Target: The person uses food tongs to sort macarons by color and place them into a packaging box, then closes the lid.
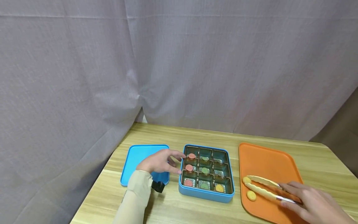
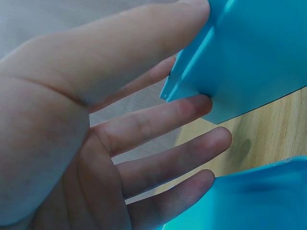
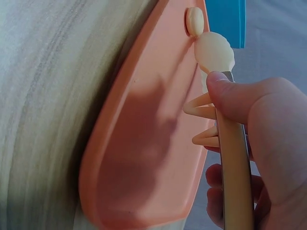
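Tabletop (image 1: 173,211): tongs (image 1: 263,192) in fingers (image 3: 215,176), cookie (image 1: 246,180) contact unclear.

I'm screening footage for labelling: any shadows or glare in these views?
Right wrist view: a broad dark shadow lies across the orange tray; left wrist view: a pale streak runs near the blue box's edge; head view: bright glints show in the divided insert's compartments.

left hand (image 2: 98,153): spread | touches blue box (image 2: 249,52) | blue lid (image 2: 254,201) near | wooden table (image 2: 273,129)
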`<state>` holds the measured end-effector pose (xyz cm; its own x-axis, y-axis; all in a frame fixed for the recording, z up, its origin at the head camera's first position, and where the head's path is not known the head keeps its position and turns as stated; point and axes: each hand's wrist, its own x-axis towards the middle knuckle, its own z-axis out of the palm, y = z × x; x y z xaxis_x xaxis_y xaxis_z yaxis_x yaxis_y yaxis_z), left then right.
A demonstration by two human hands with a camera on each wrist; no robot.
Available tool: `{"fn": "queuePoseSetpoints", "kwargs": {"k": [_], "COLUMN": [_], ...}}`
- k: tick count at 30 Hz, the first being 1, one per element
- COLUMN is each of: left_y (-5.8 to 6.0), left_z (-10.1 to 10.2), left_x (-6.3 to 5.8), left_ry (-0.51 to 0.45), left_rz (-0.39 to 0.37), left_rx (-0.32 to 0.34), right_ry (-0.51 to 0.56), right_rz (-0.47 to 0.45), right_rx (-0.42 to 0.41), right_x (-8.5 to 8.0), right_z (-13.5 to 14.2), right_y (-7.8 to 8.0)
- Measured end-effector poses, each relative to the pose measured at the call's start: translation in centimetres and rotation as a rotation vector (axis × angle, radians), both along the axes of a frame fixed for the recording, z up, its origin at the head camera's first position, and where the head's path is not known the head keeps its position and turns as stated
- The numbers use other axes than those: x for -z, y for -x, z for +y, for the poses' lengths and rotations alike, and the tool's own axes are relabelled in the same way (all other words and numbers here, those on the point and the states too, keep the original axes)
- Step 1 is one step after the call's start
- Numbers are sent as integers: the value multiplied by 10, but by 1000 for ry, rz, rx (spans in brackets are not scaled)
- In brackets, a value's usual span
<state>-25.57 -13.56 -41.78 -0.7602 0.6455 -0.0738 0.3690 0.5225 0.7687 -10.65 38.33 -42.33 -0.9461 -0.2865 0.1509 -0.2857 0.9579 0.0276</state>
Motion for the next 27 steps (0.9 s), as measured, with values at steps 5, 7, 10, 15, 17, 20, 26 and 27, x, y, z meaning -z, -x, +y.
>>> {"fn": "queuePoseSetpoints", "kwargs": {"k": [5,7,10,15,17,20,26,27], "left_y": [0,0,1,2,2,2,3,2], "left_z": [0,0,0,0,0,0,0,0], "left_x": [0,0,1,2,3,3,2,2], "left_ry": [-4,-6,-9,-14,-14,-9,1,2], "left_rz": [-4,-6,-4,3,7,9,14,15], "left_rx": [0,0,3,16,18,14,10,10], "right_ry": [45,54,49,46,57,75,106,112], "right_rz": [-2,6,60,155,167,164,196,207], "right_rx": [7,4,-11,-40,-45,-42,-64,-69], "right_x": [-5,-7,-9,-13,-15,-18,-28,-29], "right_z": [0,1,1,-1,-2,-4,-9,-10], "right_y": [1,1,2,4,5,6,8,9]}}
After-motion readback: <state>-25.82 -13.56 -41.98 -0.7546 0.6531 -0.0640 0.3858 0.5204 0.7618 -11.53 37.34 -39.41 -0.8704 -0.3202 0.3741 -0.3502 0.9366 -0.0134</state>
